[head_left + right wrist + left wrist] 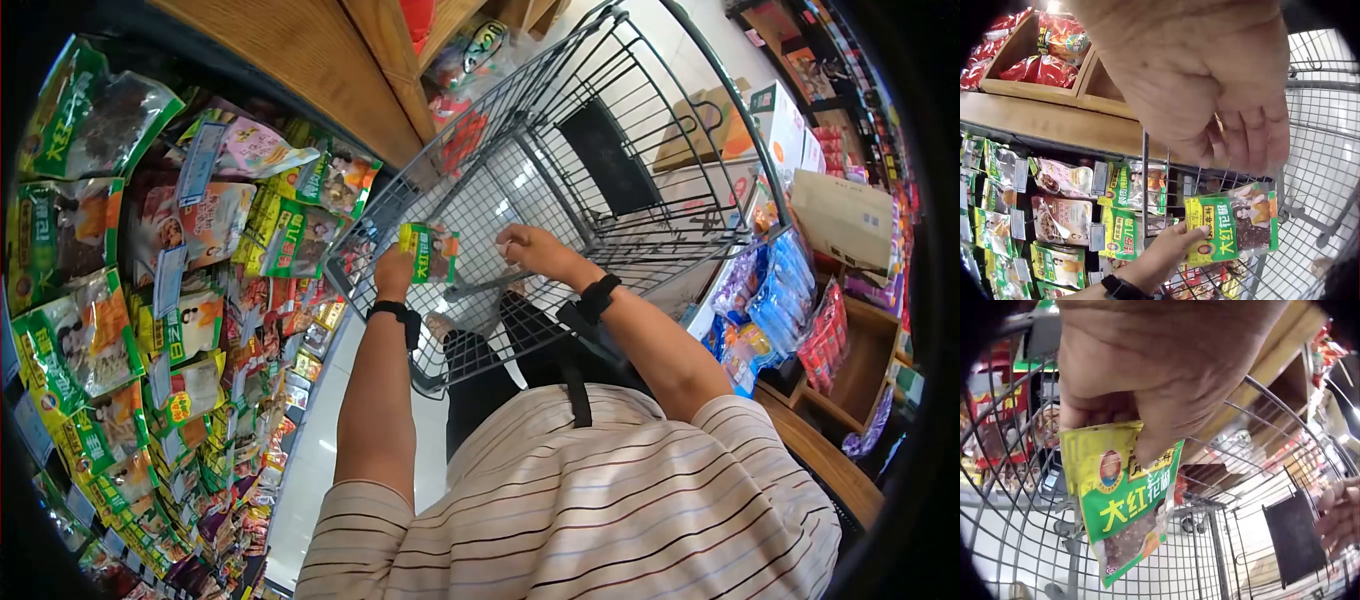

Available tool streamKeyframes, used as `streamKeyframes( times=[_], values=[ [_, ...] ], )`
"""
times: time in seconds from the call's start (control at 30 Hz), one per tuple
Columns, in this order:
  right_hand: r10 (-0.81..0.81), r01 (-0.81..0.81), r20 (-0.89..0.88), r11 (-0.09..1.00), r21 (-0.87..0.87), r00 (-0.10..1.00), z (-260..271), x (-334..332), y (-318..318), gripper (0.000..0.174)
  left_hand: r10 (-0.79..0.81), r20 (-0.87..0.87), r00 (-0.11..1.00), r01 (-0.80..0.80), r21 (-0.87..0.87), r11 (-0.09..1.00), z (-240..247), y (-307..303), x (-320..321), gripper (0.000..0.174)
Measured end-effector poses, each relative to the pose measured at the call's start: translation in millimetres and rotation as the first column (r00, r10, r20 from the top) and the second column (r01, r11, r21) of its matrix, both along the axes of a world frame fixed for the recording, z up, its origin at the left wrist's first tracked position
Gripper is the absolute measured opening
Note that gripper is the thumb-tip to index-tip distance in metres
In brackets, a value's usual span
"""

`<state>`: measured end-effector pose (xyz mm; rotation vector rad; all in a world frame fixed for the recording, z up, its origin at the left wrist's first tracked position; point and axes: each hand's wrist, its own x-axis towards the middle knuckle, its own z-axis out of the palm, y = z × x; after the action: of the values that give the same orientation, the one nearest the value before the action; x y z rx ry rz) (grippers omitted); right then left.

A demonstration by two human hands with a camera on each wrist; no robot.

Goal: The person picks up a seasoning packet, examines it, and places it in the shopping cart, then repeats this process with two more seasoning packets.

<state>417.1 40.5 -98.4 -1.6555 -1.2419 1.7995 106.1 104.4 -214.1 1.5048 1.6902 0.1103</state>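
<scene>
My left hand [393, 274] pinches the top edge of a green and yellow spice packet [432, 254] over the shopping cart [480, 180]. In the left wrist view, the spice packet [1125, 512] hangs from thumb and fingers, with more yellow packet edges stacked behind it. Dark reddish spice shows through its clear window. My right hand [540, 252] is above the cart to the right of the packet. Seen from the right wrist, this hand [1210, 87] holds nothing, its fingers loosely bent over the wire basket. Both wrists wear black bands.
Hanging spice bags [80, 340] crowd the rack on my left, with price tags [168, 280] between them. A wooden shelf [300, 60] stands beyond. Cardboard boxes [770, 130] and blue snack bags [775, 290] stand right of the cart.
</scene>
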Motion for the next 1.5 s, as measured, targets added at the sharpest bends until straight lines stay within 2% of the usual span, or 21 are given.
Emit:
streamKeyframes(
  times=[0.03, 0.07, 0.17, 0.3, 0.43, 0.5, 0.57, 0.6, 0.67, 0.73, 0.8, 0.9, 0.93, 1.03, 1.17, 1.23, 1.3, 1.37, 1.43, 1.47, 1.5],
  values=[
    [-0.052, 0.051, -0.07, 0.998, -0.025, 0.996, -1.9, 2.1, -2.0, 0.027, 0.067, 0.105, 0.992, -0.061, -0.056, 0.997, -1.3, 2.4, -1.7, 0.031],
    [-0.107, 0.101, -0.139, 0.994, -0.052, 0.984, -4.1, 3.5, -2.8, 0.026, 0.064, 0.077, 0.995, -0.059, -0.064, 0.996, -2.5, 5.6, -3.1, 0.03],
    [-0.113, 0.102, -0.111, 0.99, -0.096, 0.987, -1.3, 7.3, -0.7, 0.026, 0.177, 0.1, 0.979, -0.169, -0.079, 0.982, -9.7, 9.3, -7.8, 0.028],
    [-0.148, 0.13, -0.125, 0.982, -0.138, 0.981, 4.3, 10.6, 0.7, 0.026, 0.179, -0.032, 0.983, -0.181, -0.077, 0.98, -41.0, 17.9, -22.0, 0.024],
    [-0.17, 0.144, -0.163, 0.977, -0.16, 0.972, -1.9, 11.4, -0.2, 0.024, 0.173, -0.264, 0.949, -0.203, -0.09, 0.975, -78.0, 20.8, -37.5, 0.036],
    [-0.149, 0.12, -0.171, 0.978, -0.17, 0.974, -2.9, 11.0, 0.0, 0.024, 0.038, -0.417, 0.908, -0.063, -0.045, 0.997, -109.5, 9.6, -46.6, 0.042],
    [-0.103, 0.074, -0.157, 0.981, -0.18, 0.982, 2.5, 11.3, 3.1, 0.027, 0.031, -0.488, 0.872, -0.031, 0.007, 0.999, -97.8, 5.2, -44.3, 0.048],
    [-0.099, 0.072, -0.145, 0.98, -0.186, 0.984, 6.8, 10.6, 4.3, 0.027, 0.085, -0.484, 0.871, -0.075, 0.041, 0.996, -65.7, -0.4, -33.2, 0.05],
    [-0.09, 0.065, -0.119, 0.979, -0.195, 0.989, 16.1, 8.8, 7.8, 0.027, 0.102, -0.513, 0.852, -0.123, -0.007, 0.992, -56.2, 0.5, -32.4, 0.067],
    [-0.067, 0.045, -0.115, 0.982, -0.184, 0.991, 23.6, 7.4, 11.1, 0.027, -0.058, -0.641, 0.765, 0.06, -0.019, 0.998, -38.4, -3.4, -26.3, 0.063],
    [-0.049, 0.028, -0.115, 0.983, -0.181, 0.992, 28.0, 4.2, 15.0, 0.026, -0.001, -0.579, 0.815, -0.022, -0.033, 0.999, 21.3, -3.1, -3.4, 0.069],
    [-0.012, -0.007, -0.127, 0.988, -0.155, 0.992, 28.9, -2.4, 21.6, 0.026, 0.078, -0.536, 0.841, -0.05, 0.068, 0.996, 45.0, -7.1, 1.9, 0.072],
    [0.014, -0.031, -0.137, 0.992, -0.124, 0.99, 28.3, -5.2, 24.3, 0.025, 0.137, -0.485, 0.864, -0.082, 0.133, 0.988, 55.7, -10.8, 4.2, 0.066],
    [0.059, -0.069, -0.195, 0.997, -0.047, 0.979, 38.7, -20.3, 37.4, 0.023, 0.016, -0.326, 0.945, 0.045, 0.177, 0.983, 75.7, -27.3, -11.4, 0.059],
    [0.078, -0.062, -0.294, 0.996, 0.061, 0.953, 100.1, -58.4, 67.6, 0.022, 0.063, -0.034, 0.997, -0.047, 0.355, 0.934, 96.6, -60.6, -24.8, 0.046],
    [0.163, -0.059, -0.385, 0.962, 0.268, 0.908, 121.8, -79.1, 85.8, 0.024, 0.07, 0.115, 0.991, -0.088, 0.158, 0.984, 145.2, -81.3, -30.3, 0.047],
    [0.223, -0.093, -0.378, 0.938, 0.333, 0.899, 175.7, -100.3, 100.4, 0.028, 0.075, 0.192, 0.979, -0.077, 0.002, 0.997, 188.9, -93.8, -38.4, 0.053],
    [0.283, -0.12, -0.377, 0.908, 0.401, 0.882, 227.9, -122.0, 114.8, 0.031, 0.086, 0.349, 0.933, -0.089, -0.008, 0.996, 197.6, -109.6, -59.6, 0.055],
    [0.335, -0.123, -0.406, 0.877, 0.465, 0.851, 265.2, -147.9, 125.0, 0.034, 0.097, 0.302, 0.948, -0.107, 0.016, 0.994, 201.4, -122.4, -85.0, 0.056],
    [0.365, -0.132, -0.266, 0.774, 0.62, 0.892, 281.2, -161.1, 132.5, 0.038, 0.128, 0.308, 0.943, -0.139, 0.014, 0.99, 209.6, -128.2, -94.8, 0.056],
    [0.392, -0.112, -0.286, 0.736, 0.667, 0.874, 292.1, -176.1, 141.5, 0.039, 0.158, 0.316, 0.935, -0.17, 0.01, 0.985, 216.7, -131.6, -104.2, 0.056]
  ],
)
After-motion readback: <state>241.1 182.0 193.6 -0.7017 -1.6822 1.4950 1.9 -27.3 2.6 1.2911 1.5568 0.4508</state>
